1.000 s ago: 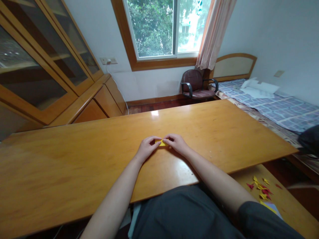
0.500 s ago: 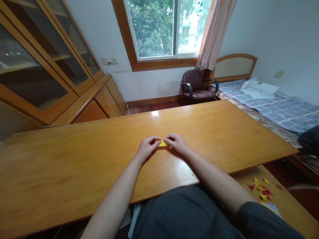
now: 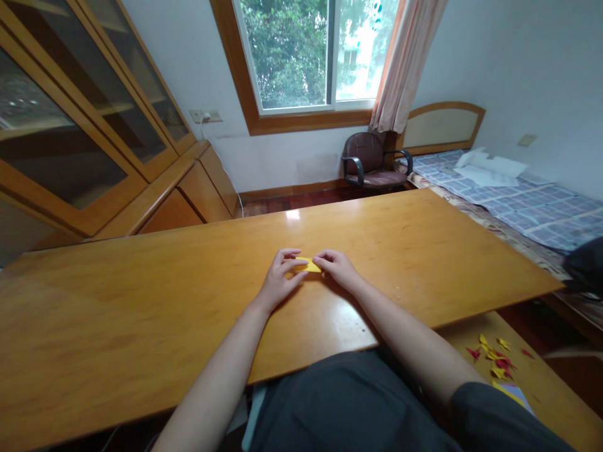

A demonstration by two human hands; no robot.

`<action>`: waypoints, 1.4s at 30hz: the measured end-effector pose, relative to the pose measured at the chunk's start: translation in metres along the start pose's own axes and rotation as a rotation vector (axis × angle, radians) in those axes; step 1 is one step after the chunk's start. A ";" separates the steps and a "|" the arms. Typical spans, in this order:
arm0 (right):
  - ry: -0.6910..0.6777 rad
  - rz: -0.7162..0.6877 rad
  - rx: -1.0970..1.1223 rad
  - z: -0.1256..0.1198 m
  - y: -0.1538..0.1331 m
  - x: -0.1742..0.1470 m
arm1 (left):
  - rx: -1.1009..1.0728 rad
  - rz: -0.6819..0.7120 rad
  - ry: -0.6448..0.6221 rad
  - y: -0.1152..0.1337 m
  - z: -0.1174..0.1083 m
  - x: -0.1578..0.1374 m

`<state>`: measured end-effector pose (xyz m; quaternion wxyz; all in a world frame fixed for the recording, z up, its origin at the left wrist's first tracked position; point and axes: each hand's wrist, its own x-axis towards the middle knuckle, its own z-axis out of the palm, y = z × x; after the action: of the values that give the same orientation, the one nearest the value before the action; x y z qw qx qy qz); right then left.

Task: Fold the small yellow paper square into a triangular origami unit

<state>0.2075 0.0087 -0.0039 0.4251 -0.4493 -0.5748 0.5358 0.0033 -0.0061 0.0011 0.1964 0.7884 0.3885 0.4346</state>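
A small piece of folded yellow paper [image 3: 308,265] is between my hands, just above or on the wooden table [image 3: 179,301]. My right hand [image 3: 336,266] pinches its right end between thumb and fingers. At the left end, my left hand [image 3: 279,276] has its fingers apart, with the thumb below and the fingertips over the paper's edge. The fingers hide both ends of the paper, so its full shape does not show.
To the lower right, a lower wooden surface [image 3: 556,389] bears several small red and yellow folded-paper figures [image 3: 499,358] and a stack of paper sheets [image 3: 516,395]. Beyond the table stand a chair [image 3: 370,160], a bed [image 3: 522,194] and a glass-door cabinet [image 3: 117,119].
My left hand has loosened from its pinch and spread its fingers. The yellow paper has tilted and shows more of its face. My right hand keeps its pinch, nearly in place.
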 end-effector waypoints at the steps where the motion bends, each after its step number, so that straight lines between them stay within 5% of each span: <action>1: -0.003 0.008 0.018 0.000 0.000 0.000 | 0.037 0.032 0.008 0.001 0.000 0.000; 12: -0.070 0.016 0.017 0.000 -0.002 0.000 | 0.167 0.098 -0.007 0.009 -0.004 0.003; 18: 0.050 -0.271 -0.219 0.001 -0.002 0.000 | 0.114 0.037 -0.001 0.001 -0.002 0.003; 23: -0.005 -0.386 -0.280 0.001 -0.004 -0.006 | -0.001 -0.097 -0.005 -0.002 -0.001 0.004; 42: 0.012 -0.167 -0.144 0.001 0.003 -0.002 | -0.246 -0.420 -0.044 -0.014 0.001 0.003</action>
<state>0.2074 0.0066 -0.0069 0.4381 -0.4324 -0.6446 0.4533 -0.0013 0.0044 -0.0066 0.3853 0.6697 0.4838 0.4111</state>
